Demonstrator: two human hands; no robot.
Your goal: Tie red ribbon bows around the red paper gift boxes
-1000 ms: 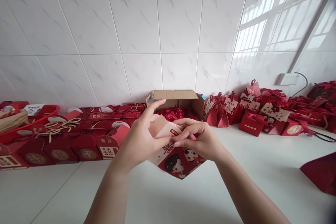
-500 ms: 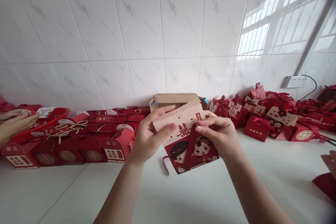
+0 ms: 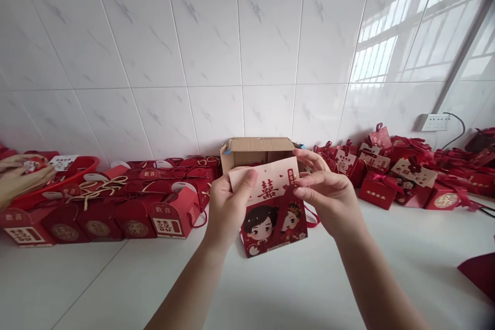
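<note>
A pink and dark red wedding gift box (image 3: 261,224), with cartoon faces and red characters on its front, is held up above the table. My left hand (image 3: 232,203) grips its upper left edge, thumb pressed on the pink flap (image 3: 266,178). A dark red ribbon (image 3: 281,216) slants across the front between the faces, up to my right fingertips. My right hand (image 3: 328,185) pinches there with thumb and forefinger, at the box's upper right edge; the other fingers are raised. A loop of red ribbon (image 3: 315,216) shows behind the box's right side.
Behind stands an open cardboard box (image 3: 255,144) against the tiled wall. Rows of red gift boxes (image 3: 100,221) line the left, beside a red basin (image 3: 91,165) where another person's hands (image 3: 25,178) work. More ribboned boxes (image 3: 381,189) are piled right. A red piece (image 3: 479,273) lies front right.
The gift box has turned more upright and shifted slightly left and down. My left fingers have gone behind it. My right hand has moved a little right, and a hand at the far right has left view.
</note>
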